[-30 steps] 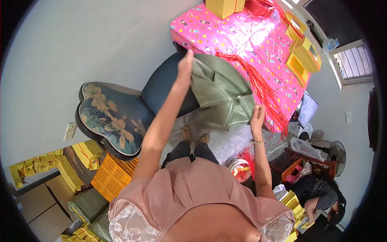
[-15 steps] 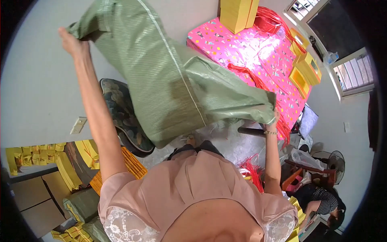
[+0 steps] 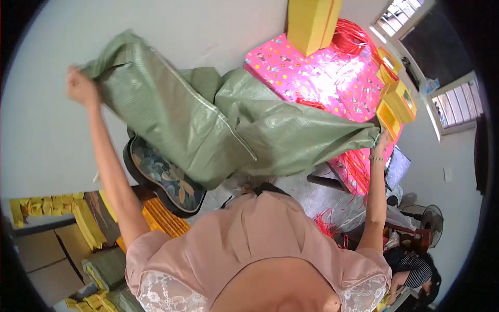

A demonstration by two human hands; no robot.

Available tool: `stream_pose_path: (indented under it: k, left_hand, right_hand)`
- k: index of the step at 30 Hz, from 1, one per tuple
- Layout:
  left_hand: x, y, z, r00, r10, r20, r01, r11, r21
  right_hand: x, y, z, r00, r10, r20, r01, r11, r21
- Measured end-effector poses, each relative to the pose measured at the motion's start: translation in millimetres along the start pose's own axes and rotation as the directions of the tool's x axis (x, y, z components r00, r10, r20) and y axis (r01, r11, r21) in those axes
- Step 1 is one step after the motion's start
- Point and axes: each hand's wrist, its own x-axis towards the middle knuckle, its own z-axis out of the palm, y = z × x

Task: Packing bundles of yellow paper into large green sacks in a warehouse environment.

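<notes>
A large green woven sack [image 3: 270,130] hangs stretched out in front of me between my two hands. My left hand [image 3: 82,87] is closed on its upper left corner, out at the far left against the wall. On the right, my right hand [image 3: 382,143] grips the sack's gathered end, close to the edge of the pink-covered table. A pale seam runs down the sack's left half, and the fabric sags in folds at the middle. I cannot tell whether anything is inside it.
Yellow paper bundles [image 3: 312,26] and red plastic strands [image 3: 351,39] lie on the pink table [image 3: 265,60]. A dark floral padded chair [image 3: 166,174] stands below the sack's left side, near an orange crate [image 3: 169,218]. At lower right, another person [image 3: 416,268] bends near a fan [image 3: 432,223].
My hands have moved farther apart, the right one outward and the left one out and lower. The sack has dropped from the top edge and is pulled wider, with more folds.
</notes>
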Motion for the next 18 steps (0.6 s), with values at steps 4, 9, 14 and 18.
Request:
stream_pose_path:
  k: [4,9,14,18]
  left_hand:
    - [-147,33,43,0.604,0.107,0.790,-0.143,0.989,-0.025]
    - [-300,-29,27,-0.239,-0.386,0.891,-0.570,0.798,0.193]
    - [-374,-3,33,-0.218,-0.595,0.774,-0.136,0.804,0.579]
    - [-426,82,27,0.067,-0.058,0.996,0.242,0.969,0.040]
  right_hand:
    - [8,-26,59,0.972,-0.129,0.195,0.139,0.989,-0.041]
    - [-19,-136,164,0.978,-0.071,0.194,0.078,0.997,-0.028]
    - [-38,-149,215,0.857,-0.337,0.390,0.369,0.929,-0.006]
    - [-68,-181,271,0.812,-0.389,0.435,0.430,0.903,0.004]
